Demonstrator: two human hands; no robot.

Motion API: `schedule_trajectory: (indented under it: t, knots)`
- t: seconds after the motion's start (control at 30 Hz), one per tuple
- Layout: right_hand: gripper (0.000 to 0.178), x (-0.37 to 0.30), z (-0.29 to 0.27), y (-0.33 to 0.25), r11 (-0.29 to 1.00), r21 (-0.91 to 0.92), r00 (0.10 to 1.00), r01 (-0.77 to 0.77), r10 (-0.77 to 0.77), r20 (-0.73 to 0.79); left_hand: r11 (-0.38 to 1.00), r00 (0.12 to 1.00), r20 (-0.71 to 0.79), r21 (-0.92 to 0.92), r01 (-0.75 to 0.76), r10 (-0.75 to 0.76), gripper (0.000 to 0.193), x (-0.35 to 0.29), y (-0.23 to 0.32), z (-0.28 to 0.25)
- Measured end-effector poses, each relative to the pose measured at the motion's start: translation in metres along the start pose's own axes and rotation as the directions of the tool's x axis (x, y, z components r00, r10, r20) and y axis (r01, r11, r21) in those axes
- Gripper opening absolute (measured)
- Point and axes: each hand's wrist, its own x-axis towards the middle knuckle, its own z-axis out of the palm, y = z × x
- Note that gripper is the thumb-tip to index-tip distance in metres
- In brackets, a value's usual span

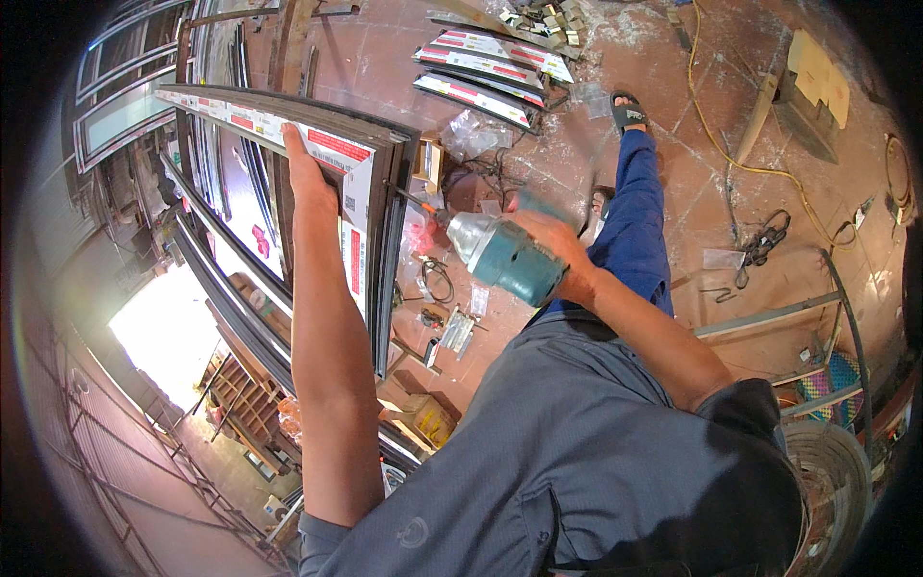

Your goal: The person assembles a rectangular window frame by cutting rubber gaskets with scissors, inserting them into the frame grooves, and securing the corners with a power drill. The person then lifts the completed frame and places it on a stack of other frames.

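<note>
A dark metal frame (pixel 383 240), its face covered in white film with red-printed labels, stands tilted at my left. My left hand (pixel 312 178) grips its upper side near the corner; the fingers behind the bar are hidden. My right hand (pixel 558 240) is wrapped round a teal power drill (pixel 519 264) with a silver nose. A thin bit with an orange part (pixel 427 206) points from the drill toward the frame's corner. Whether the tip touches the frame I cannot tell.
Film-covered profiles (pixel 486 72) lie stacked on the tiled floor ahead. Beyond my right leg runs a yellow cable (pixel 711 135), near a wooden block (pixel 817 87) and a black cord (pixel 764 240). Small hardware (pixel 457 332) and a cardboard box (pixel 423 418) lie below the frame. More frames lean at left.
</note>
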Motion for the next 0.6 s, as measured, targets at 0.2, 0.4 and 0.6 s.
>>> schedule_trajectory:
  t: [0.2,0.4,0.6]
  knots:
    - [0.043,-0.004,0.024,-0.057,0.587,0.514,0.778,-0.626,0.515,0.36,0.999,1.0,0.005,0.032,-0.022,0.022,0.096,-0.004,-0.001,-0.002]
    - [0.044,-0.007,0.031,-0.026,0.869,0.331,0.929,-0.368,0.325,0.179,0.998,0.999,0.0,0.043,-0.036,0.036,0.095,-0.005,0.0,0.001]
    - [0.043,0.002,0.04,-0.007,0.821,0.499,0.96,-0.279,0.237,0.148,1.0,1.0,-0.011,0.013,-0.01,0.01,0.092,-0.001,-0.003,-0.004]
